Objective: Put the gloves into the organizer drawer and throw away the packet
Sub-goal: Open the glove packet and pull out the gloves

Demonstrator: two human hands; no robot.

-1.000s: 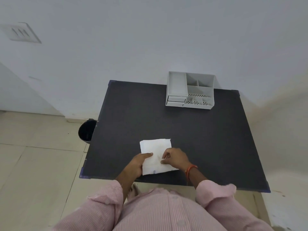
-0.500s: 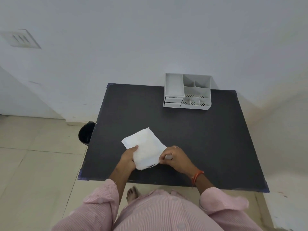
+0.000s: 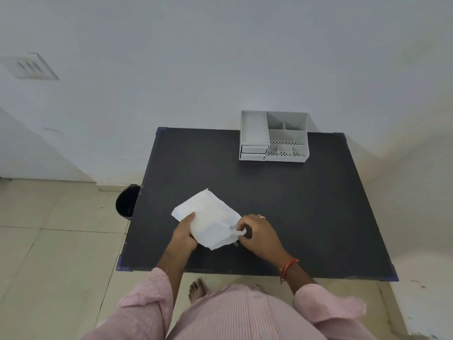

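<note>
While the white packet (image 3: 208,219) is held tilted just above the table (image 3: 318,217), near its front edge and left of the middle, we judge that we are at the opening step: the gloves are not to be seen, so they are presumably inside, and nothing has gone into the organizer (image 3: 274,136) yet. Our left hand (image 3: 184,235) is closed on the packet's left side, thumb on top and fingers underneath, steadying it. Our right hand (image 3: 257,234) pinches a small torn flap at the packet's right edge between thumb and fingertips, the other fingers curled in.

Next, we think, the move calls for pulling that flap further across while the left hand keeps the packet firm, so the paper tears open wide enough to draw the gloves out without ripping them.

Farther out, the organizer stands at the back edge of the table, right of the middle, well apart from our hands; its two small drawers (image 3: 253,153) at the lower left look shut, so one must be pulled open first. A dark bin (image 3: 126,201) stands on the floor just beside the table's left edge, handy for the empty packet.
</note>
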